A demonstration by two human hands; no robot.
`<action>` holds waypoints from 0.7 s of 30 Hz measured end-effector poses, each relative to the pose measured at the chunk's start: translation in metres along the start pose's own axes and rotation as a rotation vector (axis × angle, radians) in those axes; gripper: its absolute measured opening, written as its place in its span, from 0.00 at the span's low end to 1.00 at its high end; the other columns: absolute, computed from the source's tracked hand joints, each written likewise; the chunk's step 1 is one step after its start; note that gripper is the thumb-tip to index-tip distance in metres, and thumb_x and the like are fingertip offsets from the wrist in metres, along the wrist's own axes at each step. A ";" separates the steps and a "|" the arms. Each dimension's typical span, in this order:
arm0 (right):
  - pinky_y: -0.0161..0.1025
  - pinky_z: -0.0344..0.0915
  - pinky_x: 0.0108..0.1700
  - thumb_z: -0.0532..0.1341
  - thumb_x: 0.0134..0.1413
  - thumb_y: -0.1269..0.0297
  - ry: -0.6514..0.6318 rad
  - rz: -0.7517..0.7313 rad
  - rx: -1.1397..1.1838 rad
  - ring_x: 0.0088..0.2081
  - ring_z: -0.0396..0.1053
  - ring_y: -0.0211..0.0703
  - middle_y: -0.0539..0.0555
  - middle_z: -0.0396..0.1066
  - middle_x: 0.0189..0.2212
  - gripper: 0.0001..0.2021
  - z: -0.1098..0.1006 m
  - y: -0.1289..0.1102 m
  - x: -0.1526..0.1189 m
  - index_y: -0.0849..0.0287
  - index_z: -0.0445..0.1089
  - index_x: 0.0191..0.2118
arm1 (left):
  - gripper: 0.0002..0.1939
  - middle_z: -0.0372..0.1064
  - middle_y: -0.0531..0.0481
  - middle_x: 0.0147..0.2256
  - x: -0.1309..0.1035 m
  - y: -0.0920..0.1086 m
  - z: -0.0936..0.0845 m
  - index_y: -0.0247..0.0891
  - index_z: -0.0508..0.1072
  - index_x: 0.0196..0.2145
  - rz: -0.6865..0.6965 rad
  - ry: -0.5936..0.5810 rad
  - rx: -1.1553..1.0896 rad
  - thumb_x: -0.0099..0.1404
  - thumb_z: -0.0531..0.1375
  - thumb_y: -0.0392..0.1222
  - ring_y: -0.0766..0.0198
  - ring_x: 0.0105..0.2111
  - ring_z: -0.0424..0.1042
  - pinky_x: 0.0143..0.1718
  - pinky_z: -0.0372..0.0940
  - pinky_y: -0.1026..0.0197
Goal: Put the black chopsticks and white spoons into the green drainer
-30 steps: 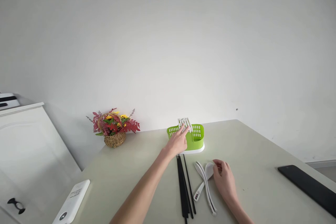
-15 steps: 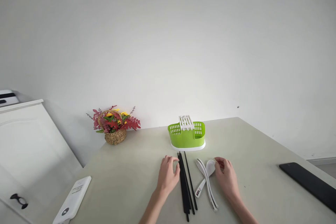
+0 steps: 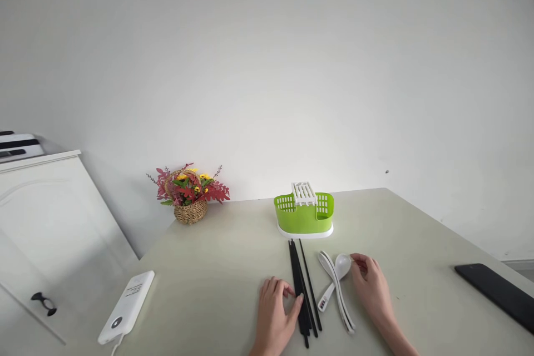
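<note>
Several black chopsticks (image 3: 301, 289) lie lengthwise on the table, most bunched together. My left hand (image 3: 276, 311) rests at their left side, thumb and fingers apart, the thumb tip against the bunch. To the right, white spoons lie crossed: one spoon (image 3: 326, 296) slants under a curved pair (image 3: 340, 297). My right hand (image 3: 371, 286) is beside the bowl of the slanting spoon, fingers curled with the fingertips near its rim; whether they grip it is unclear. Behind the chopsticks stands a green basket (image 3: 304, 219) with a white base and a white slatted top piece.
A wicker basket of flowers (image 3: 191, 213) stands at the table's back left. A white power bank (image 3: 127, 306) with a cable lies at the left edge. On the right lies a black flat object (image 3: 496, 292). A white cabinet (image 3: 54, 222) stands left of the table.
My left hand has moved down toward me along the chopsticks, its thumb now at the bunch. My right hand stays by the spoons. The whole view has shifted slightly.
</note>
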State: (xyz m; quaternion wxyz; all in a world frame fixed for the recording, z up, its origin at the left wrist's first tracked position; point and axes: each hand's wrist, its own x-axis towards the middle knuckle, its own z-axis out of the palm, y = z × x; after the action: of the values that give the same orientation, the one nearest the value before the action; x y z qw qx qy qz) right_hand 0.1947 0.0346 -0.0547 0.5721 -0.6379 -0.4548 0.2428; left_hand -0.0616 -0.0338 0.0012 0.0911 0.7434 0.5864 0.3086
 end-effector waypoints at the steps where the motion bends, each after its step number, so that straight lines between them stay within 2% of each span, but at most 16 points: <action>1: 0.47 0.68 0.48 0.57 0.55 0.53 0.000 -0.001 -0.002 0.46 0.73 0.53 0.58 0.74 0.43 0.15 0.000 0.001 0.000 0.56 0.72 0.42 | 0.10 0.71 0.48 0.35 0.000 0.000 0.000 0.42 0.68 0.33 -0.007 -0.002 -0.002 0.70 0.58 0.49 0.55 0.37 0.71 0.44 0.66 0.50; 7: 0.47 0.67 0.48 0.58 0.54 0.52 -0.006 0.000 -0.017 0.46 0.73 0.53 0.57 0.74 0.43 0.15 -0.001 0.004 0.000 0.56 0.72 0.42 | 0.10 0.71 0.47 0.35 -0.001 0.000 0.001 0.43 0.69 0.33 -0.029 0.005 -0.009 0.70 0.57 0.49 0.54 0.38 0.71 0.45 0.66 0.49; 15: 0.47 0.68 0.47 0.58 0.53 0.51 -0.010 -0.007 -0.021 0.45 0.73 0.53 0.57 0.75 0.42 0.15 -0.002 0.004 -0.003 0.55 0.72 0.41 | 0.11 0.71 0.48 0.33 -0.009 -0.005 -0.003 0.44 0.68 0.29 -0.101 0.105 0.007 0.67 0.60 0.49 0.53 0.36 0.73 0.42 0.67 0.50; 21: 0.48 0.68 0.47 0.58 0.52 0.51 -0.013 0.010 -0.034 0.46 0.73 0.54 0.58 0.74 0.43 0.16 -0.003 0.005 -0.003 0.55 0.72 0.42 | 0.12 0.72 0.47 0.35 -0.011 -0.014 -0.015 0.43 0.71 0.31 -0.166 0.069 0.029 0.67 0.60 0.52 0.51 0.39 0.73 0.46 0.66 0.47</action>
State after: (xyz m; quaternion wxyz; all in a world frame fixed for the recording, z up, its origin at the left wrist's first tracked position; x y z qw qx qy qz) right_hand 0.1970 0.0309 -0.0596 0.5571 -0.6481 -0.4593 0.2421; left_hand -0.0827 -0.0430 0.0023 0.0853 0.6824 0.6533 0.3167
